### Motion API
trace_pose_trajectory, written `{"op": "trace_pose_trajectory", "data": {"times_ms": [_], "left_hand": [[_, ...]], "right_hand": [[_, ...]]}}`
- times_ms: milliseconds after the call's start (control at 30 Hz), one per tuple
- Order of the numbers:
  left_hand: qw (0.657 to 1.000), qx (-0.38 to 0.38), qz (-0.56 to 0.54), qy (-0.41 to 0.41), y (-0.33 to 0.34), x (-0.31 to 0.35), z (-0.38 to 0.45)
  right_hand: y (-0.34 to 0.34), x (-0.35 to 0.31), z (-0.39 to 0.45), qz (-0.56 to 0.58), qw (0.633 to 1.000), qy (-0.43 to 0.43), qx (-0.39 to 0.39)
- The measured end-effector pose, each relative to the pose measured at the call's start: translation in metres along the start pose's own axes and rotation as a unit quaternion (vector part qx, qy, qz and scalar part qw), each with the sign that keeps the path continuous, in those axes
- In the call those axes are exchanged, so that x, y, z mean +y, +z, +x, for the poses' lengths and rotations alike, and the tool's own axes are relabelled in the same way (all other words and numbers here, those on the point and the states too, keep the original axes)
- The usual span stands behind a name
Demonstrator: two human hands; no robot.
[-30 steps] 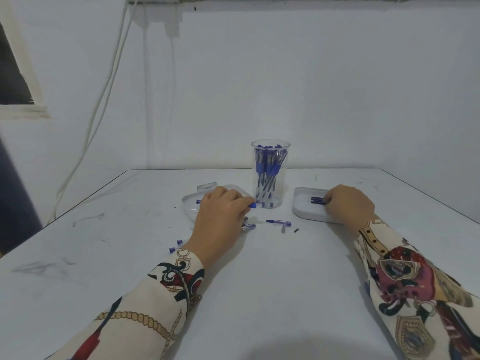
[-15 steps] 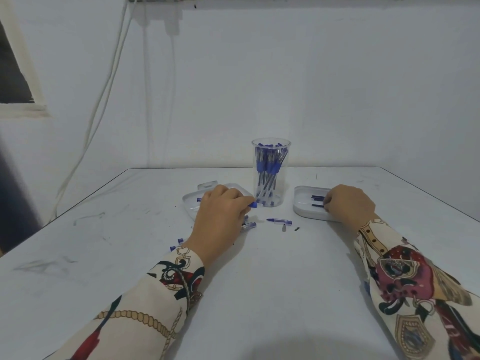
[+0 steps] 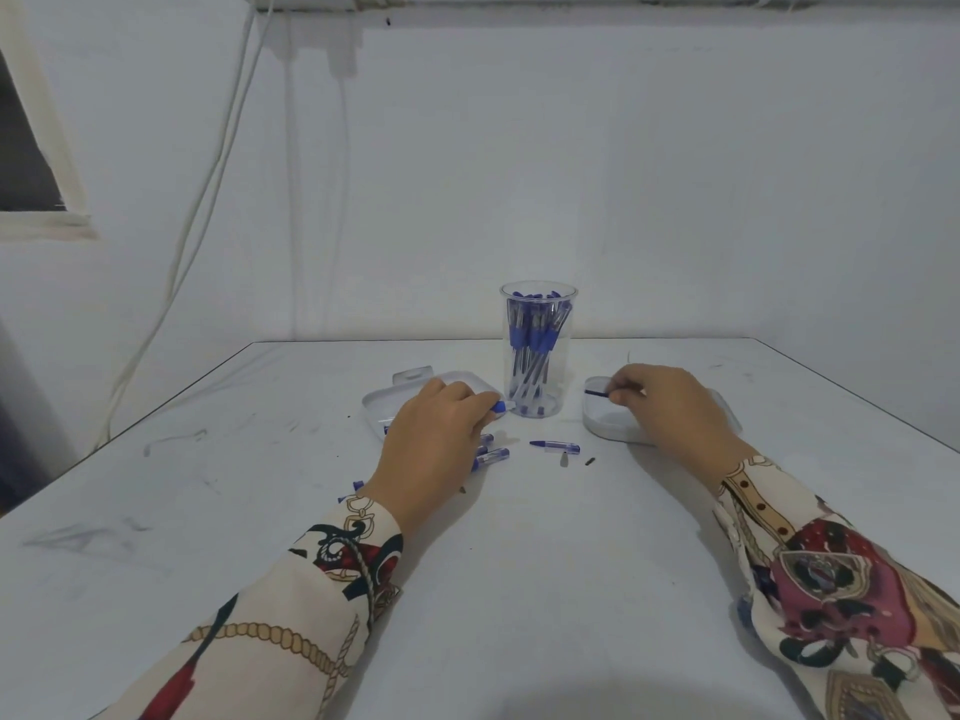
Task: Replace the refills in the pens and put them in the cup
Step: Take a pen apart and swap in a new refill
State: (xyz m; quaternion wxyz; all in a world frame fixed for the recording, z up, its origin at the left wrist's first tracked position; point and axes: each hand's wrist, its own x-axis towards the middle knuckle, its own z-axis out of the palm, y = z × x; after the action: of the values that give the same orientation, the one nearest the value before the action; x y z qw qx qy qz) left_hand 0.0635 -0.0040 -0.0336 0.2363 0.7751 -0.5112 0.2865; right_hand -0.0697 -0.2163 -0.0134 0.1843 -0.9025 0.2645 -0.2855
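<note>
A clear plastic cup [image 3: 538,350] holding several blue pens stands at the middle of the white table. My left hand [image 3: 434,441] grips a pen whose blue end [image 3: 498,406] pokes out from my fingers, just left of the cup. My right hand [image 3: 670,407] hovers over the white tray on the right [image 3: 605,423] and pinches a thin dark refill [image 3: 597,392] at its end. Loose pen barrels [image 3: 491,456] lie under my left hand. A blue cap [image 3: 555,445] lies between my hands.
A second white tray [image 3: 405,394] sits behind my left hand. Small pen parts [image 3: 565,461] and blue bits [image 3: 349,493] are scattered on the table. White cables [image 3: 208,200] hang down the wall at the left. The table edges run close on both sides.
My right hand has shifted a little and lifted a refill out of the right tray. My left hand stays in place with its pen.
</note>
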Motion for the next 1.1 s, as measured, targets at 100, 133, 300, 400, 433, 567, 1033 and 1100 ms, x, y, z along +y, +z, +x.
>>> {"op": "trace_pose_trajectory", "data": {"times_ms": [100, 133, 300, 400, 433, 567, 1033, 1100], "left_hand": [[1.0, -0.009, -0.004, -0.002, 0.0, 0.004, 0.0], [1.0, -0.009, -0.005, -0.002, -0.001, 0.004, -0.001], [1.0, -0.01, -0.007, -0.009, -0.001, 0.005, -0.002], [1.0, -0.013, -0.006, -0.014, 0.0, 0.005, -0.001], [1.0, -0.015, -0.006, -0.015, 0.0, 0.005, -0.001], [1.0, -0.018, -0.005, -0.013, -0.001, 0.005, -0.001], [1.0, -0.012, -0.014, 0.0, 0.002, 0.005, -0.002], [1.0, -0.012, -0.014, 0.003, 0.002, 0.004, -0.001]], "right_hand": [[0.003, -0.01, -0.005, 0.043, 0.998, -0.036, -0.023], [0.003, -0.012, -0.006, 0.052, 0.997, -0.046, -0.026], [0.007, -0.02, -0.009, 0.041, 0.995, -0.074, -0.044], [0.01, -0.02, -0.011, 0.043, 0.996, -0.066, -0.052], [0.01, -0.02, -0.011, 0.044, 0.996, -0.064, -0.053], [0.009, -0.021, -0.012, 0.048, 0.995, -0.068, -0.049], [0.006, -0.023, -0.014, 0.036, 0.996, -0.069, -0.046], [0.007, -0.023, -0.013, 0.034, 0.996, -0.074, -0.045]]}}
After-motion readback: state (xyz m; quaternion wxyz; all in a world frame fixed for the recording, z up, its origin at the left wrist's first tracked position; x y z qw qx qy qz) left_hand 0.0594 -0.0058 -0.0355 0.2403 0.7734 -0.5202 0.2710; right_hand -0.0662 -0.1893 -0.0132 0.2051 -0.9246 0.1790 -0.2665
